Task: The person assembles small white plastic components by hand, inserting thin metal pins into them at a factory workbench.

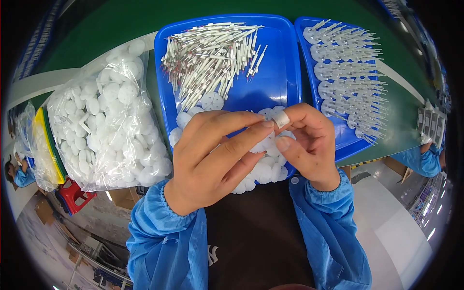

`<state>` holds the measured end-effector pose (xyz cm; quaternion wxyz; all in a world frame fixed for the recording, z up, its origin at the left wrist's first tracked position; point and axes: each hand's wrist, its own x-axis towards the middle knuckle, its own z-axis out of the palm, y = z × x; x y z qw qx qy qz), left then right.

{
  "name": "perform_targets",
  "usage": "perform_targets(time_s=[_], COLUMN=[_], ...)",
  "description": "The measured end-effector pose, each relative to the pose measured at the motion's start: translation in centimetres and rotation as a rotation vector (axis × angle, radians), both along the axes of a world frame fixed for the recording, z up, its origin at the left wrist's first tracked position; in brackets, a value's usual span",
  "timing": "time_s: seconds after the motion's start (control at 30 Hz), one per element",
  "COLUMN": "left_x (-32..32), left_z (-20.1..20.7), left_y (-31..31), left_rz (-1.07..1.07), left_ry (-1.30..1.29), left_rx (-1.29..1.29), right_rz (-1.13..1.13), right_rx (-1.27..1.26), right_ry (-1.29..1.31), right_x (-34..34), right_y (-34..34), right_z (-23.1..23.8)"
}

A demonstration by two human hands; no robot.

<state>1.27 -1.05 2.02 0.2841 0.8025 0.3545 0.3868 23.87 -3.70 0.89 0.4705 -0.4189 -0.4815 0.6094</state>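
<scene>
Above the near edge of a blue tray (232, 22), my two hands meet at the fingertips. My left hand (208, 150) has its index and middle fingertips drawn together, with the thumb lower. My right hand (311, 142) is curled, thumb and index finger close together. A small white band or piece (281, 119) lies at the right index fingertip; I cannot tell tape from a held part. Anything pinched between the fingers is hidden. Beneath the hands are white plastic discs (263, 171), partly covered. A pile of thin pale sticks (212, 55) with dark reddish ends fills the tray's far left.
At left stands a clear bag (108, 116) full of white discs. A second blue tray (345, 140) on the right carries rows of discs with sticks attached (348, 72). Beyond the bag is a red stool (75, 195). A co-worker's blue sleeve (419, 162) shows at far right.
</scene>
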Motion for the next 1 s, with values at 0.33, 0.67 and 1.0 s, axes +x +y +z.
perform_targets(time_s=[0.33, 0.67, 1.0], left_x=[-0.5, -0.6, -0.5], left_z=[-0.6, -1.2, -1.3], left_y=[0.3, 0.3, 0.3], left_rz=[-0.047, 0.014, 0.032], left_ry=[-0.060, -0.053, -0.062], left_rx=[-0.048, 0.027, 0.038], right_rz=[0.024, 0.064, 0.079], right_rx=[-0.178, -0.108, -0.164], right_ry=[0.097, 0.070, 0.129], right_x=[-0.4, -0.9, -0.8], right_y=[0.8, 1.0, 1.0], right_z=[0.2, 0.2, 0.3])
